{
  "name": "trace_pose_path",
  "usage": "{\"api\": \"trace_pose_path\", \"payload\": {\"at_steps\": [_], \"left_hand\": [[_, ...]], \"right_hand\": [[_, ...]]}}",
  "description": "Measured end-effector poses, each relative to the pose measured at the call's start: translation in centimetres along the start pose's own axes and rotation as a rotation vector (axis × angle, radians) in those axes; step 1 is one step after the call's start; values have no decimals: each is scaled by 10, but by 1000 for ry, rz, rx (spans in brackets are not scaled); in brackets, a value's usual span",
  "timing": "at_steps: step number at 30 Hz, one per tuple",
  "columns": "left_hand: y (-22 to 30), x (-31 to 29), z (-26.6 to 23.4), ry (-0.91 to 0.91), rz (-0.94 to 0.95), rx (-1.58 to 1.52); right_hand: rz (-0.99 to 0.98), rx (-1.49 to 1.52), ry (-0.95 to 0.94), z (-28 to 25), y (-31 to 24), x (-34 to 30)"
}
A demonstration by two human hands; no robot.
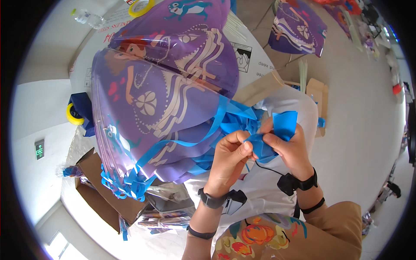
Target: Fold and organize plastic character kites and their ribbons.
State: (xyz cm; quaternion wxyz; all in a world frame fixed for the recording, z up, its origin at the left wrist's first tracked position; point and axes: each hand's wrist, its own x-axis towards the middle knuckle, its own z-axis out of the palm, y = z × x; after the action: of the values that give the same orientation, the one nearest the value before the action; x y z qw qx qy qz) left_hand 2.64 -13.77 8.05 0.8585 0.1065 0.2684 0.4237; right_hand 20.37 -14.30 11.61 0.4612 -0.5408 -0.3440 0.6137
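Note:
A shiny blue fabric strip (284, 124) is held between my two hands, over my lap. My left hand (227, 158) pinches one part between thumb and forefinger. My right hand (294, 149) grips it close by, thumb pressed on top and a folded end standing up above the fingers. To the left of my hands lies a thick stack of purple printed fabric pieces (149, 102) with a cartoon figure on them, partly glossy. Blue ribbons (190, 141) trail across the stack and bunch up beside my left hand.
The stack rests on a white printed board (255, 56). A yellow tape roll (141, 7) and a clear bottle (88, 18) lie at its far end. Open cardboard boxes (97, 190) stand lower left. Another purple piece (298, 30) hangs at far right, near thin pale rods (303, 74).

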Motion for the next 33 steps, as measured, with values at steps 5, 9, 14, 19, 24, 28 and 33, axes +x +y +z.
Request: {"api": "trace_pose_path", "payload": {"at_steps": [5, 9, 14, 19, 24, 28, 33], "left_hand": [[-1, 20, 5, 201, 142, 404], [-3, 28, -1, 226, 200, 586], [-10, 38, -3, 283, 198, 553], [-7, 43, 11, 375, 237, 674], [-5, 40, 10, 345, 197, 731], [-6, 36, 11, 334, 207, 742], [-6, 31, 9, 282, 141, 585]], "right_hand": [[82, -119, 119, -9, 1, 18], [39, -196, 110, -17, 15, 30], [28, -192, 167, -20, 24, 36], [24, -153, 178, -22, 26, 32], [51, -175, 134, -21, 20, 26], [8, -185, 102, -22, 21, 22], [89, -116, 150, -23, 20, 15]]}}
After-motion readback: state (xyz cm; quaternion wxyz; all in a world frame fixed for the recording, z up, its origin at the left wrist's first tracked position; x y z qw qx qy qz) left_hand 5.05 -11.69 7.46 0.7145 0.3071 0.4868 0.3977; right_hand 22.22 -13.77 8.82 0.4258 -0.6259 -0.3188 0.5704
